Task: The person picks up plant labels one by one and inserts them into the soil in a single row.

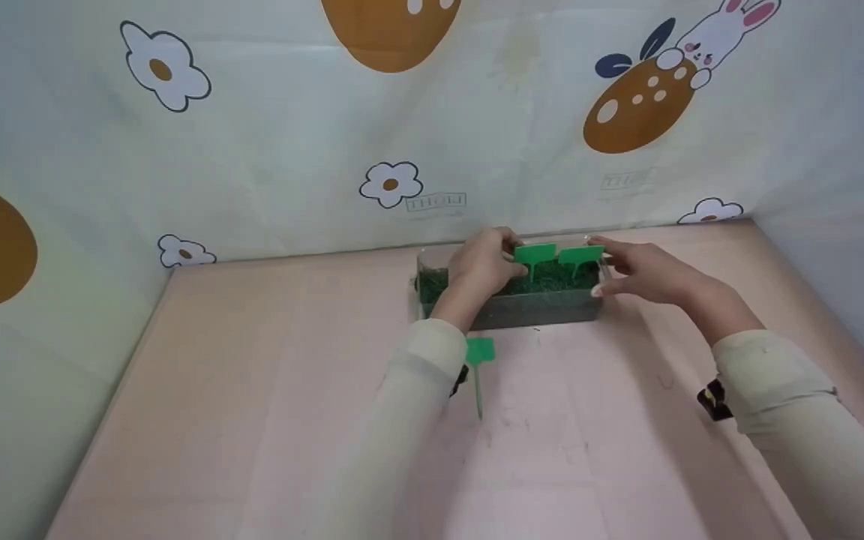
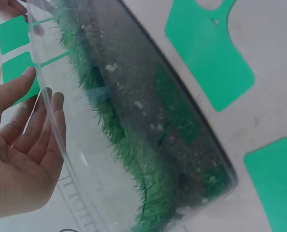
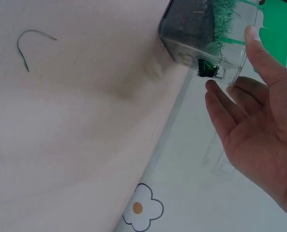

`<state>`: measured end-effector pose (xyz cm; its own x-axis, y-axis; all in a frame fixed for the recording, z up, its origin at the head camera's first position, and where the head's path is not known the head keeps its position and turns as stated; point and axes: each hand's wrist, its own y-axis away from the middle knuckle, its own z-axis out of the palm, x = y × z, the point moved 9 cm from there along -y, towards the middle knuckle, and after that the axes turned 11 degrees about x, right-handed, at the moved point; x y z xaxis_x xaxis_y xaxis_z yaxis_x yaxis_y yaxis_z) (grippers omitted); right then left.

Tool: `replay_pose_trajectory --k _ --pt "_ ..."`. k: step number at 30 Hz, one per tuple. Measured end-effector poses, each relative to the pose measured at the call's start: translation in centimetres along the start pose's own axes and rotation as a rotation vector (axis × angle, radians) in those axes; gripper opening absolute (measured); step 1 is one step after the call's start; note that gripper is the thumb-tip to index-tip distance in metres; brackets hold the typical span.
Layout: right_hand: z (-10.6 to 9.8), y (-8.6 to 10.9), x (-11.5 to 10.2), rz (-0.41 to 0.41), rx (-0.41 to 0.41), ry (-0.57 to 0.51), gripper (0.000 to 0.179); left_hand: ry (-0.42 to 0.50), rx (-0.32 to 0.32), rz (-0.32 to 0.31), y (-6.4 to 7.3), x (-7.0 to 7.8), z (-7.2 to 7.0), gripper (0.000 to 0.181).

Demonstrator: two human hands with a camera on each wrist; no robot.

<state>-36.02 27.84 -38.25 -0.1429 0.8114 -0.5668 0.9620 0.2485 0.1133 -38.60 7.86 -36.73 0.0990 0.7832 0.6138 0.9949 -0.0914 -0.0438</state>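
Note:
A clear rectangular planter box [image 1: 537, 309] with dark soil and green artificial grass [image 1: 552, 279] stands near the back wall. Two green T-shaped plant labels rise from the grass, a left one [image 1: 535, 253] and a right one [image 1: 582, 255]. My left hand [image 1: 483, 262] reaches over the box and pinches the left label at its edge; in the left wrist view its thumb [image 2: 27, 77] overlaps that label. With my right hand [image 1: 646, 271] I hold the box's right end, thumb at the front corner, fingers behind. The right wrist view shows that thumb [image 3: 259, 50] across the clear rim.
On the pinkish table [image 1: 252, 390] a loose green plant label [image 1: 480, 351] lies in front of the box; another label [image 2: 276, 181] shows in the left wrist view. A thin curved green strand [image 3: 32, 32] lies to the right. A patterned cloth wall [image 1: 289, 150] backs the table.

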Motion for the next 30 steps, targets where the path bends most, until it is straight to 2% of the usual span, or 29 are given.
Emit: replay_pose_trajectory --k 12,18,24,30 --pt "0.0 0.1 0.0 0.015 -0.020 0.004 0.092 0.108 -0.015 0.014 0.9 -0.3 -1.6 0.036" --pt "0.1 0.0 -0.3 -0.007 -0.020 0.026 0.090 0.141 0.024 0.032 1.5 -0.7 -2.8 0.035" --pt "0.2 -0.1 -0.3 -0.005 -0.028 0.026 0.090 0.153 0.027 0.065 2.1 -1.0 -3.6 0.035" --pt "0.2 0.0 0.0 0.010 -0.035 0.028 0.090 0.154 0.032 0.071 3.1 -1.2 -4.6 0.037"
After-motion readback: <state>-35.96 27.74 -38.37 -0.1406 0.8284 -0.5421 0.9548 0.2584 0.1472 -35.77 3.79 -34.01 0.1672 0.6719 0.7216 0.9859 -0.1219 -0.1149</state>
